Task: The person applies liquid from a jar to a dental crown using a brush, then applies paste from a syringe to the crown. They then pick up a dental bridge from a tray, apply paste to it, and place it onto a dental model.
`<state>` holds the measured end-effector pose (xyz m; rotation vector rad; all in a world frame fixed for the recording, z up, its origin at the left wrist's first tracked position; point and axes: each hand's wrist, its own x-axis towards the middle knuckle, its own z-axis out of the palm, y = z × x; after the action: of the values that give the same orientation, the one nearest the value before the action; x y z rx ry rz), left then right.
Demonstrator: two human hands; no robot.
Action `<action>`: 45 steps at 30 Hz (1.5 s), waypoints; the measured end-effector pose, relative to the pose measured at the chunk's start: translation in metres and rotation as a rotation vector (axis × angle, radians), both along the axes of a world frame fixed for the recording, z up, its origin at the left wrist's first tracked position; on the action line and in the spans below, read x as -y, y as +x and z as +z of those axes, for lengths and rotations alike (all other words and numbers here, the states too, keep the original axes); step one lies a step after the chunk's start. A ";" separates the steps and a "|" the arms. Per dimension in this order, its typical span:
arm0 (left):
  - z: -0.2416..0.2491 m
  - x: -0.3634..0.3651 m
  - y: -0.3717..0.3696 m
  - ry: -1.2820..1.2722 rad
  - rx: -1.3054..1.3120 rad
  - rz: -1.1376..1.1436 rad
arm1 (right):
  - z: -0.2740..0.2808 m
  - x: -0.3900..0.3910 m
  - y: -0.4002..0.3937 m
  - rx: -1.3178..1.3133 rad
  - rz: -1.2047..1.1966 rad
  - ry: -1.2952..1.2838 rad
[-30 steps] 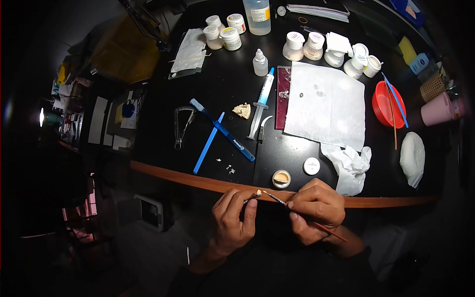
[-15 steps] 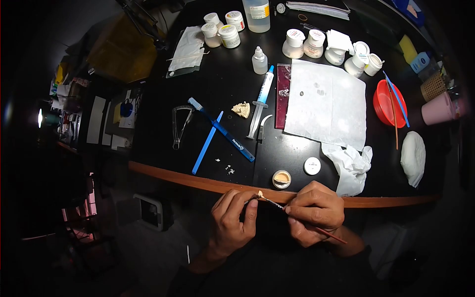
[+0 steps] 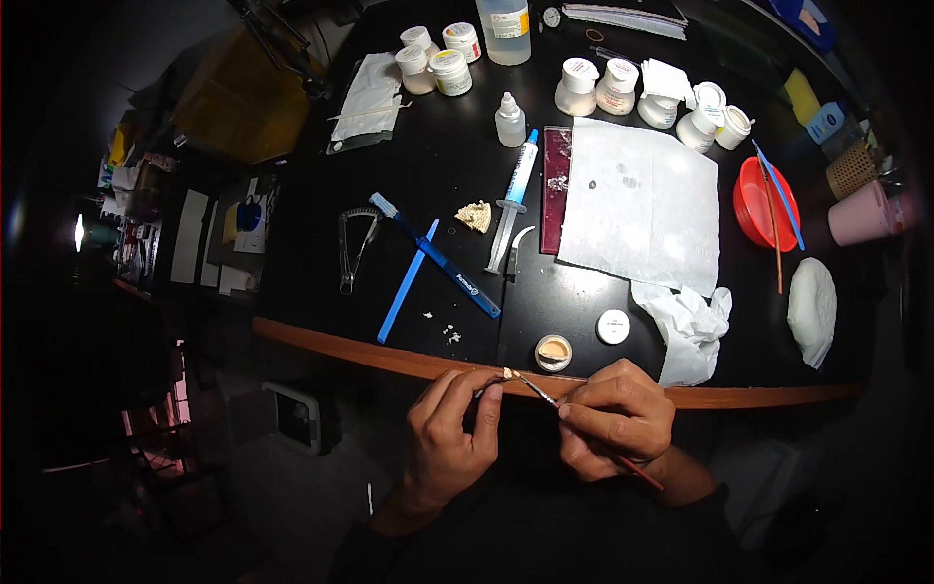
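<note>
Black desk [image 3: 438, 146], brown edge — left hand [image 3: 450, 430] pinches thin dark holder [image 3: 490, 385] bearing small cream piece [image 3: 507, 374]; right hand [image 3: 619, 420] grips slender red-brown brush [image 3: 541, 393] — tip just beside piece.

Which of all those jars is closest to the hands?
The small open jar of beige material, nearest the table's front edge; the other jars are farther back.

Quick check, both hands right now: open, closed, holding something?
Left hand: closed, pinching a small pale piece, apparently by a thin holder.
Right hand: closed around a fine brush, its tip by that piece.
</note>
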<state>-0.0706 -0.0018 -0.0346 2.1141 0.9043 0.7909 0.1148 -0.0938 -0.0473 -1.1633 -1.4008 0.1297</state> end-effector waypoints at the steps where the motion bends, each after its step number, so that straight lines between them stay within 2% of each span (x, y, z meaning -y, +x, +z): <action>1: 0.001 0.000 0.000 -0.002 0.000 0.006 | 0.001 0.000 0.000 0.008 -0.005 0.000; 18: 0.005 0.001 0.003 -0.106 -0.026 0.033 | 0.000 -0.002 -0.002 0.083 -0.001 -0.006; 45: 0.002 -0.001 -0.001 -0.090 -0.039 -0.002 | -0.001 -0.001 -0.002 0.089 -0.010 -0.005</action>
<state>-0.0713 -0.0006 -0.0327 2.0578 0.9405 0.6971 0.1124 -0.0926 -0.0483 -1.1923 -1.4731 0.0751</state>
